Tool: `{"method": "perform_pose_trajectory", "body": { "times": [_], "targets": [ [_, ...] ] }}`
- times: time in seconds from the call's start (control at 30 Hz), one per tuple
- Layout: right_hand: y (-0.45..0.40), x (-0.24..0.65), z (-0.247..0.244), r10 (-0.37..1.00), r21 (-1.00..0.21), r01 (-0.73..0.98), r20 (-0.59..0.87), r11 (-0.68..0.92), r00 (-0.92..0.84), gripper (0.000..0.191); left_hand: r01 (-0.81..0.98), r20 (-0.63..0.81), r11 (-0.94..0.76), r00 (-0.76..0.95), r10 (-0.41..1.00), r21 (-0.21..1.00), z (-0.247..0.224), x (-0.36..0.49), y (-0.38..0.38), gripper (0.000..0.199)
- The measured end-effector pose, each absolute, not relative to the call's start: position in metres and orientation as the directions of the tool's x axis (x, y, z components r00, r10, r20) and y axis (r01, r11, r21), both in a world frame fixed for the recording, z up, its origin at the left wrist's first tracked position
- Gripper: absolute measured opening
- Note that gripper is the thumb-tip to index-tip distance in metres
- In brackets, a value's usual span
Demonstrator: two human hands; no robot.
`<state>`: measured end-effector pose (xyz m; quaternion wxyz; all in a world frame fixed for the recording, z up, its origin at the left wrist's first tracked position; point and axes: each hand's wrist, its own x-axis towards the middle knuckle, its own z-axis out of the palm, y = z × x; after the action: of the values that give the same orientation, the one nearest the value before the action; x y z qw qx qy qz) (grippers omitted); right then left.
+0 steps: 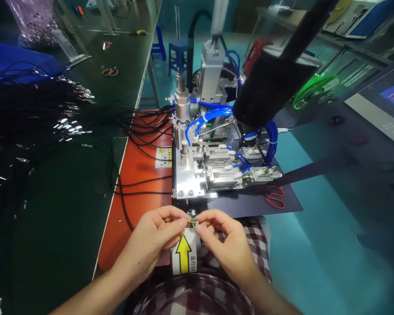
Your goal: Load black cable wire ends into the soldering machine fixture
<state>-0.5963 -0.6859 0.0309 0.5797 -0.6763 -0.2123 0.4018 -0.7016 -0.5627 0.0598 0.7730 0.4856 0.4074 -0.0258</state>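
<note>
My left hand [166, 227] is pinched on thin coloured wires [191, 221], just in front of the metal machine [187, 175]. Facing it, my right hand [219, 232] has thumb and index finger closed at the other end of the wires; a tiny part there is too small to name. Both hands are above a white label with a yellow arrow [184, 253]. Black cables [144, 180] run from the left into the machine, over an orange-red plate [136, 162].
A dark green table [68, 245] at the left holds a heap of black cables [22, 118], a blue bin [19, 65] and orange-handled scissors [110, 71]. Red-handled scissors [276, 197] lie right of the machine. A black cylinder [269, 87] hangs above.
</note>
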Motion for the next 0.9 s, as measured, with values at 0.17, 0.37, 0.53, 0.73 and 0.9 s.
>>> {"method": "perform_pose_trajectory", "body": {
  "times": [0.17, 0.37, 0.53, 0.73, 0.9],
  "targets": [
    [-0.687, -0.592, 0.032, 0.766, -0.975, -0.126, -0.223, -0.184, 0.602, 0.015, 0.453, -0.664, 0.523, 0.666, 0.340, 0.722, 0.061, -0.701, -0.563, 0.020],
    [-0.682, -0.586, 0.036, 0.809, -0.984, -0.010, -0.153, -0.179, 0.568, 0.010, 0.493, -0.689, 0.514, 0.652, 0.316, 0.702, 0.067, -0.700, -0.565, 0.021],
    [-0.682, -0.584, 0.039, 0.855, -0.971, 0.102, -0.138, -0.216, 0.501, 0.014, 0.532, -0.687, 0.460, 0.664, 0.293, 0.711, 0.067, -0.701, -0.564, 0.021],
    [-0.684, -0.588, 0.031, 0.849, -0.976, -0.034, -0.204, -0.215, 0.488, 0.015, 0.545, -0.699, 0.448, 0.632, 0.336, 0.709, 0.066, -0.699, -0.564, 0.023],
    [-0.687, -0.593, 0.029, 0.807, -0.968, -0.108, -0.248, -0.225, 0.537, 0.014, 0.520, -0.703, 0.486, 0.612, 0.363, 0.703, 0.066, -0.698, -0.565, 0.023]
  ]
}}
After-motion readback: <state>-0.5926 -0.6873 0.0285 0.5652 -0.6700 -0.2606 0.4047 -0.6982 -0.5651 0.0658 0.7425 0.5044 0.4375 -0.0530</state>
